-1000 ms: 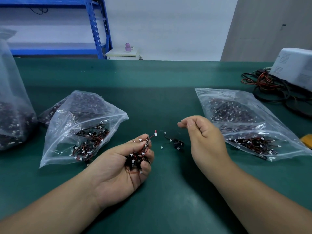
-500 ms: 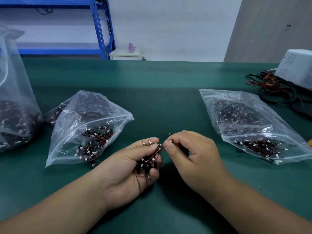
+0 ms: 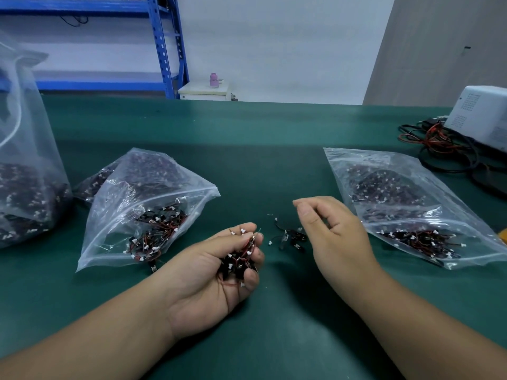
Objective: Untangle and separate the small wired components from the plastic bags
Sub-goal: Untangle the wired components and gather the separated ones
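Observation:
My left hand [image 3: 208,278] lies palm up on the green mat and cups a tangled clump of small wired components [image 3: 238,259], black bodies with red wires and white plugs. My right hand [image 3: 337,242] hovers to the right of it, fingers loosely curled with nothing in them. Between the hands a few loose components [image 3: 288,237] lie on the mat. A clear zip bag [image 3: 145,215] with more components lies left of my left hand. Another zip bag [image 3: 417,209] lies right of my right hand.
A tall plastic bag [image 3: 24,171] full of components stands at the far left. A white device [image 3: 485,116] with a heap of black and red cables [image 3: 444,149] sits at the back right. Blue shelving [image 3: 162,42] stands behind the green mat [image 3: 260,138].
Half a second ago my right hand pinched a component at the clump in my left hand. It has since pulled away to the right, and more components lie loose on the mat.

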Demonstrator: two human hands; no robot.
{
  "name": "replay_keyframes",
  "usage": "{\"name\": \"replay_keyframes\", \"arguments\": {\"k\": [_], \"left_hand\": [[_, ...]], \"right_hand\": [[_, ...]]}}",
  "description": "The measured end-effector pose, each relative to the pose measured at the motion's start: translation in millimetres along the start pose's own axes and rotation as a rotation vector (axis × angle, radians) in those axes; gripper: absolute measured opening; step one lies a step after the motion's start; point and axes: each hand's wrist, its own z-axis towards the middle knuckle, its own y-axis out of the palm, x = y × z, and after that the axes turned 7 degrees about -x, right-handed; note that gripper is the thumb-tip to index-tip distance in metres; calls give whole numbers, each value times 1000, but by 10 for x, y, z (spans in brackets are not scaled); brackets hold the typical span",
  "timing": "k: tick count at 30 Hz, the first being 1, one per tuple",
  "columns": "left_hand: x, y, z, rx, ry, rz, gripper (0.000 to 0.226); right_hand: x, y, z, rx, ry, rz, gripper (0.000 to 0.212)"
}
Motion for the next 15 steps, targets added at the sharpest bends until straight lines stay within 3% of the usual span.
{"name": "replay_keyframes", "arguments": {"k": [2,5,8,11,15], "left_hand": [[0,-5,3,5,-3,-5,48],[-2,-3,6,10,-2,5,48],[-14,10,-4,6,10,36,46],[-38,14,-12,12,37,114,40],[-64,21,-16,24,48,197,33]], "right_hand": [[5,-14,8,18,25,28,27],[-9,-18,-14,50,44,53,23],[-99,-25,-66,31,-136,-26,21],[-181,15,-164,-155,-345,-138,24],[-215,89,-231,-188,-401,-187,22]]}}
